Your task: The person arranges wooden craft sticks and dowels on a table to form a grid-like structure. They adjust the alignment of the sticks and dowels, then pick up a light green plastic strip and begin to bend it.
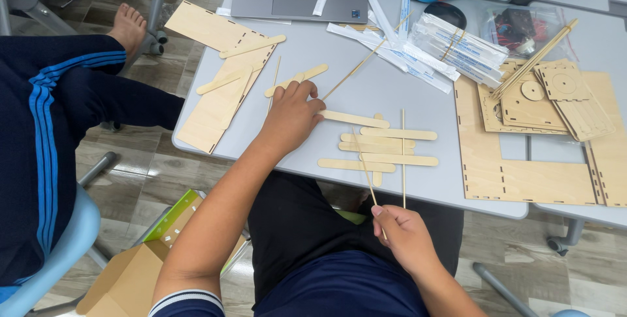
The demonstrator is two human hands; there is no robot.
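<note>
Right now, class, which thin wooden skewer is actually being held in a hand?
The slanted skewer pinched in the right hand below the table edge. The other skewer lies straight across the flat sticks, untouched.

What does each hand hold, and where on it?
Right hand pinches a thin skewer at its near end. Left hand presses a flat stick's end.

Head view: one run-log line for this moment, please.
left hand: fingers on flat craft stick | right hand: pinching thin skewer | table: flat sticks laid side by side
</note>
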